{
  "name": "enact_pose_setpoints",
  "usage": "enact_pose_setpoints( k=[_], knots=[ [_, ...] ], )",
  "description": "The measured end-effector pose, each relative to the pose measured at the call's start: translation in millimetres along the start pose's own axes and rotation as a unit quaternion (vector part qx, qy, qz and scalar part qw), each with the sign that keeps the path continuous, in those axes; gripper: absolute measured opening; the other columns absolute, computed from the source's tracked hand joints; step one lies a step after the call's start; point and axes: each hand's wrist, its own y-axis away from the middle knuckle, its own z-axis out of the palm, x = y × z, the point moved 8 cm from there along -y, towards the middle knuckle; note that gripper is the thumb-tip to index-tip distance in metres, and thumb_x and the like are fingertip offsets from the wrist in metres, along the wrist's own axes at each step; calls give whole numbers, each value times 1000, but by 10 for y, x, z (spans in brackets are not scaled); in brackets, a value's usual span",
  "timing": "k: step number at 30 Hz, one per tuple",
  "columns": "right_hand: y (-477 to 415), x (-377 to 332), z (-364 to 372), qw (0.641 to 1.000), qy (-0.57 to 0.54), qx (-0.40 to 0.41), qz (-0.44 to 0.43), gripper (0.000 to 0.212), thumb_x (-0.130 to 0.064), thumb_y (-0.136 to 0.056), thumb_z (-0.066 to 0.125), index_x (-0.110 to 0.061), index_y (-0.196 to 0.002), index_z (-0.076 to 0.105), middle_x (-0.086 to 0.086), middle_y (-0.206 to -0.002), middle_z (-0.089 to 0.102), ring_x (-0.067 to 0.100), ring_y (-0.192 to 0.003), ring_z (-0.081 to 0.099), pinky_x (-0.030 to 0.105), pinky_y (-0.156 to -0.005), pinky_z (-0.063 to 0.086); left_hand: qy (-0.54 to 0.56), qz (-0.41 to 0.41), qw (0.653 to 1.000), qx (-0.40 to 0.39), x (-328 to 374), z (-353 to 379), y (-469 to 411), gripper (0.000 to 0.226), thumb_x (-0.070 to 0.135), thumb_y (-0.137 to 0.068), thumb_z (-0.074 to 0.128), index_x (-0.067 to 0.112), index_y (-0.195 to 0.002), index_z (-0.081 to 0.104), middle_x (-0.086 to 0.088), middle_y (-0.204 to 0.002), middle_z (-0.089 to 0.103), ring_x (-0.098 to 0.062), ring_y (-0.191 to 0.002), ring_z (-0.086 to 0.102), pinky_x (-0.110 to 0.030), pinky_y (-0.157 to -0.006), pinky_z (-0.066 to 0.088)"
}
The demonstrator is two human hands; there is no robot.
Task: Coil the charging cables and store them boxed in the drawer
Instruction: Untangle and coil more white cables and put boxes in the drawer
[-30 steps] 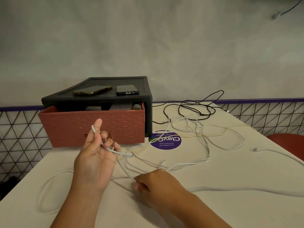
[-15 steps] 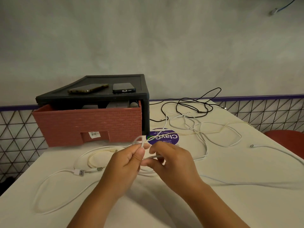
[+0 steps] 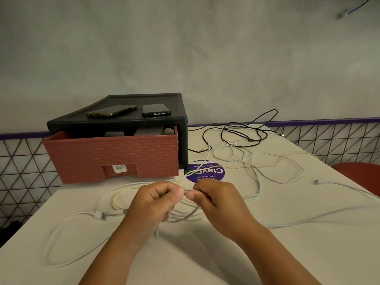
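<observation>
My left hand (image 3: 153, 204) and my right hand (image 3: 218, 204) meet above the middle of the white table (image 3: 267, 260), each pinching the same white charging cable (image 3: 189, 217), which loops down beneath them. Its USB plug (image 3: 101, 215) lies on the table to the left. More white cables (image 3: 273, 169) sprawl tangled to the right, with a black cable (image 3: 242, 134) behind them. The red-brown drawer (image 3: 111, 159) stands pulled out of its black case (image 3: 144, 118) at the back left; dark items show inside.
Two phones (image 3: 112, 112) (image 3: 156, 110) lie on top of the black case. A purple round sticker (image 3: 203, 171) sits on the table by the drawer. A red chair (image 3: 362, 173) is at the right edge. A wire-mesh railing runs behind the table.
My left hand came down from a raised position and my right hand lifted off the table; both now meet and pinch the cable. The USB plug now lies on the table at left.
</observation>
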Motion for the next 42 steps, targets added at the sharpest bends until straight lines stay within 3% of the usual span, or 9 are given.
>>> enact_pose_setpoints(
  k=[3,10,15,23,26,28,31,37,42],
  knots=[
    [4,60,-73,998,-37,32,45,42,-62,-81,36,-28,-58,45,-14,-52,46,6,-57,44,19,-51,30,-20,24,999,36,-4,-76,-34,12,26,-69,61,28,-71,73,7,-52,47,-4,-51,40,-13,-52,36],
    [22,131,-104,990,-86,51,96,56,-59,-86,43,-8,-68,57,-11,-50,46,8,-56,42,25,-52,32,-149,36,984,96,-95,-206,-76,17,19,-85,66,32,-76,72,6,-73,65,2,-64,53,-9,-66,39],
    [26,181,-99,988,-83,47,124,52,-56,-80,38,-10,-66,56,-19,-50,50,6,-54,44,23,-51,30,-310,96,932,161,-9,-294,-45,22,39,-80,57,25,-80,75,8,-67,47,4,-70,50,-7,-61,34],
    [32,368,74,966,-145,-43,210,41,-44,-91,46,-24,-55,52,-10,-50,49,1,-51,44,16,-56,36,-334,105,920,177,17,-336,-30,15,34,-83,63,27,-77,74,7,-62,48,-1,-73,51,-5,-61,33],
    [33,359,115,955,-185,-67,223,41,-37,-93,48,-20,-56,54,-13,-41,47,0,-42,42,9,-48,31,-293,76,936,181,-26,-347,-39,24,19,-86,65,36,-70,69,2,-67,58,-8,-73,57,-8,-66,39],
    [31,342,111,950,-203,-67,226,39,-33,-94,48,-16,-60,56,-11,-38,45,1,-39,40,9,-45,31,-218,18,960,173,-119,-342,-62,28,19,-88,62,35,-66,70,1,-67,67,-13,-71,64,-22,-74,49],
    [24,338,88,948,-221,-54,225,34,-28,-95,48,-14,-66,59,-9,-38,45,2,-38,39,12,-47,33,-47,-74,983,161,-221,-235,-51,25,13,-92,56,27,-77,70,6,-61,70,-10,-64,68,-22,-65,56],
    [21,387,58,940,-252,-24,230,30,-21,-96,48,-18,-67,59,-8,-40,47,2,-40,38,17,-47,33,296,-181,935,72,-184,82,46,25,23,-75,54,9,-72,74,-4,-53,60,-9,-43,57,-20,-45,51],
    [23,398,56,937,-259,-4,233,28,-20,-95,49,-18,-69,59,-7,-43,50,1,-42,41,16,-48,34,307,-184,934,-12,-94,307,113,24,20,-71,53,10,-57,70,-6,-52,58,-12,-40,55,-22,-43,50]
  ],
)
